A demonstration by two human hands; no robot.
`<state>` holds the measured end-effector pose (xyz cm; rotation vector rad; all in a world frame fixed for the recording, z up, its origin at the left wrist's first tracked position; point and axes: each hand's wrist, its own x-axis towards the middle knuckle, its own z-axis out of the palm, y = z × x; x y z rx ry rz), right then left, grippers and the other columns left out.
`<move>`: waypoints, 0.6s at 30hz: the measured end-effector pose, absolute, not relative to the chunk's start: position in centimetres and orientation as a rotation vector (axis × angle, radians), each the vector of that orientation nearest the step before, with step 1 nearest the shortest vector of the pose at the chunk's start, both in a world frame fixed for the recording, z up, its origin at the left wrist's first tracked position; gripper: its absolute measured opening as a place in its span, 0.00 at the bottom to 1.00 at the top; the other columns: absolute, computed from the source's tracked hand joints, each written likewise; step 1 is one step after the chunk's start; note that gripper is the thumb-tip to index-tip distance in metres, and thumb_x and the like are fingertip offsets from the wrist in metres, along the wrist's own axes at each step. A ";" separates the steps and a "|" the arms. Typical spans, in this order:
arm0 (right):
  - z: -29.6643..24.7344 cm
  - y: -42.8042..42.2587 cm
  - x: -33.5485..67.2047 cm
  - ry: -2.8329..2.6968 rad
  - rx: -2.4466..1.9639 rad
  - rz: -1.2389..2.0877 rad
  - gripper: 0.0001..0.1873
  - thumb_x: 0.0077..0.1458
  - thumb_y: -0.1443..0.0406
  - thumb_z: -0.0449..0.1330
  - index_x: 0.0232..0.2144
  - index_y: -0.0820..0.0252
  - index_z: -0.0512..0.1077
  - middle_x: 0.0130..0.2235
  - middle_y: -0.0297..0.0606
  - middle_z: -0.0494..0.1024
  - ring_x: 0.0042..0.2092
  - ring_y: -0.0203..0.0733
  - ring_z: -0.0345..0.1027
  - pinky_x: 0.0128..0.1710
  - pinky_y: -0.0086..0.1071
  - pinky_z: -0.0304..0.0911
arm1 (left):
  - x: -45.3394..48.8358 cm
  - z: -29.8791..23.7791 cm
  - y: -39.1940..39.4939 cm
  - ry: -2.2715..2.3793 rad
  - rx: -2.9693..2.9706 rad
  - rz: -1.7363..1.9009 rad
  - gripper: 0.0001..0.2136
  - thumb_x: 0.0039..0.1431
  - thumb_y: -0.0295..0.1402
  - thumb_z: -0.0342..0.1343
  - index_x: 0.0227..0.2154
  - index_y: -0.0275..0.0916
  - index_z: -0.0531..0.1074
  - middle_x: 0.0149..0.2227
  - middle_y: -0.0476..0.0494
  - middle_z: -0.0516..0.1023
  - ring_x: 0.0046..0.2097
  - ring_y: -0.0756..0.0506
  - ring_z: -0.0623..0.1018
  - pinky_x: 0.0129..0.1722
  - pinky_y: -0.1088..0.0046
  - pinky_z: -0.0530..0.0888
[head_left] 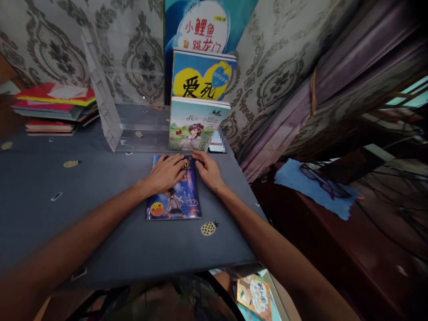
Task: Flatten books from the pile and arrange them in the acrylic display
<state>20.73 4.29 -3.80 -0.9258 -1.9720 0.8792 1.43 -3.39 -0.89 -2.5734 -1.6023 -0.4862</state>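
Note:
A dark blue book (174, 200) with a cartoon figure and "(22)" on its cover lies flat on the table, just in front of a clear tiered book rack (137, 141). Across its upper left part rests my left hand (167, 171), palm down, fingers stretched out. At the book's upper right edge is my right hand (207, 169), fingers extended with the tips by the cover. Books stand upright at the rack's right end: a green one with a drawn girl (195, 127) in front, a blue and yellow one (200, 76) behind, and a teal one (234, 20) at the back.
A pile of books and folders (56, 107) sits at the table's back left. A phone (217, 141) stands beside the rack. Right of the grey tablecloth (110, 236) are a purple curtain (277, 120) and a dark red surface with glasses on a blue cloth (290, 178). More books (256, 296) lie below.

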 end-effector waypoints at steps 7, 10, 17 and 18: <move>-3.6 3.3 21.1 -2.055 -1.015 0.720 0.22 0.58 0.69 0.53 0.55 0.55 0.70 0.49 0.42 0.83 0.53 0.51 0.75 0.59 0.52 0.66 | 1.6 -0.5 -3.6 -1.596 -2.581 -0.491 0.18 0.72 0.35 0.44 0.58 0.36 0.69 0.63 0.34 0.71 0.65 0.38 0.68 0.62 0.52 0.64; -3.5 3.2 21.1 -1.995 -0.954 0.828 0.23 0.58 0.69 0.53 0.55 0.55 0.69 0.49 0.41 0.83 0.52 0.49 0.76 0.57 0.50 0.67 | 1.6 -0.5 -3.6 -1.595 -2.576 -0.504 0.17 0.71 0.35 0.45 0.57 0.37 0.70 0.62 0.34 0.72 0.65 0.38 0.69 0.61 0.52 0.65; -3.3 2.8 20.9 -1.821 -0.843 1.053 0.24 0.57 0.68 0.53 0.56 0.52 0.67 0.50 0.38 0.83 0.54 0.46 0.75 0.57 0.47 0.68 | 1.5 -0.7 -3.5 -1.576 -2.580 -0.552 0.17 0.70 0.34 0.46 0.57 0.38 0.70 0.60 0.35 0.73 0.64 0.37 0.70 0.60 0.50 0.66; -3.3 2.7 20.9 -1.817 -0.841 1.058 0.24 0.57 0.68 0.53 0.57 0.52 0.67 0.50 0.39 0.82 0.55 0.46 0.75 0.58 0.47 0.68 | 1.5 -0.7 -3.5 -1.574 -2.580 -0.560 0.17 0.69 0.34 0.46 0.57 0.38 0.70 0.60 0.35 0.74 0.64 0.37 0.70 0.60 0.50 0.66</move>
